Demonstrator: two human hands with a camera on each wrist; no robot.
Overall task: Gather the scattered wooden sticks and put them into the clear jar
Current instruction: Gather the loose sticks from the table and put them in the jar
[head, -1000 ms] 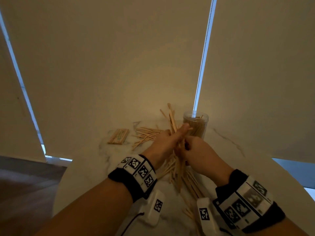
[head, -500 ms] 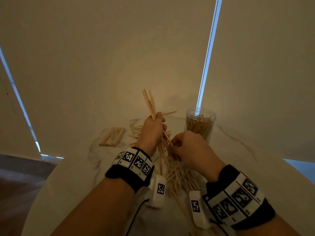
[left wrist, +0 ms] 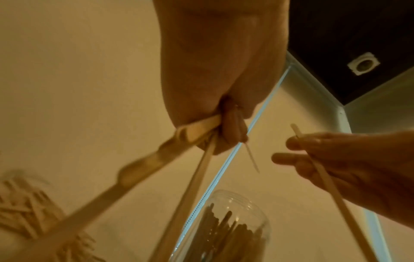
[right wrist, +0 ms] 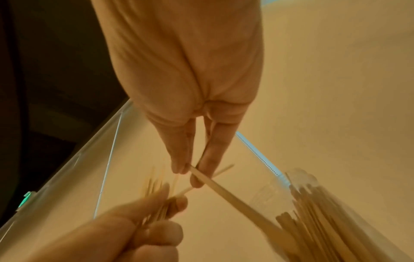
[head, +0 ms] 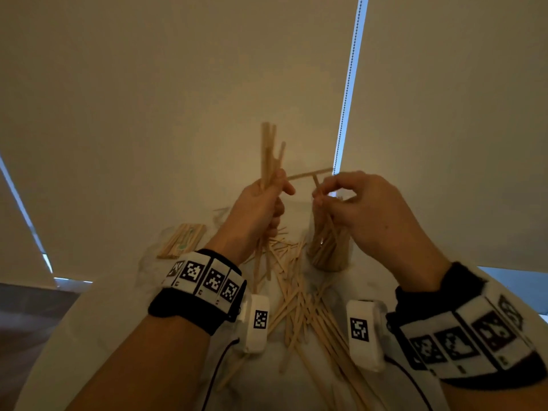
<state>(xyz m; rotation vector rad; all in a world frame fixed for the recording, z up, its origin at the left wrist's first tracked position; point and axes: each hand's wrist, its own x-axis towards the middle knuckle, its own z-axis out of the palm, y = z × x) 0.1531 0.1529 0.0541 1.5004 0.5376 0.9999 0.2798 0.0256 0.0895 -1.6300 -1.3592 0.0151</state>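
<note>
My left hand (head: 261, 200) grips an upright bundle of wooden sticks (head: 268, 152), raised above the table; one stick juts out sideways to the right. My right hand (head: 341, 197) pinches a single stick (right wrist: 226, 191) between thumb and fingers, its lower end slanting into the clear jar (head: 329, 250). The jar stands under my right hand, filled with upright sticks, and shows in the left wrist view (left wrist: 226, 228) and right wrist view (right wrist: 318, 212). Several loose sticks (head: 299, 304) lie scattered on the white table between my wrists.
A flat pack of sticks (head: 182, 240) lies at the table's back left. The round marble table (head: 98, 327) ends close on the left, above a dark floor. Closed blinds with a bead chain (head: 347, 93) hang behind.
Both hands have risen from the pile. The left hand has turned its bundle upright. The right hand has moved right, over the jar, with one stick.
</note>
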